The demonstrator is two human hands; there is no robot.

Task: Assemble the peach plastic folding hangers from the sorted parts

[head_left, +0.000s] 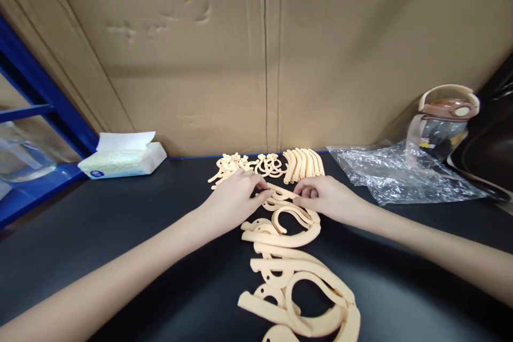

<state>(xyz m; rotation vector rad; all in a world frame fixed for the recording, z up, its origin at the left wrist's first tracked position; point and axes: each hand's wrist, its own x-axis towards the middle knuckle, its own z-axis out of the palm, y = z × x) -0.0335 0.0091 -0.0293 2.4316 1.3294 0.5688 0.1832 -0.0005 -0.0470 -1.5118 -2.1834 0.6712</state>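
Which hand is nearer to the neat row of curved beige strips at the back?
Right. The right hand is just in front of the row; the left hand is farther off, to its left.

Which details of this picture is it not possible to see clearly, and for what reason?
In the head view:
- Right end of the beige strip: covered by fingers of the right hand.
- Part of the loose pile: behind the left hand.
- Nearest beige piece: cut off by the bottom edge.
- Lettering on the tissue pack: too small to read.
- Base of the bottle: obscured by shiny clear plastic.
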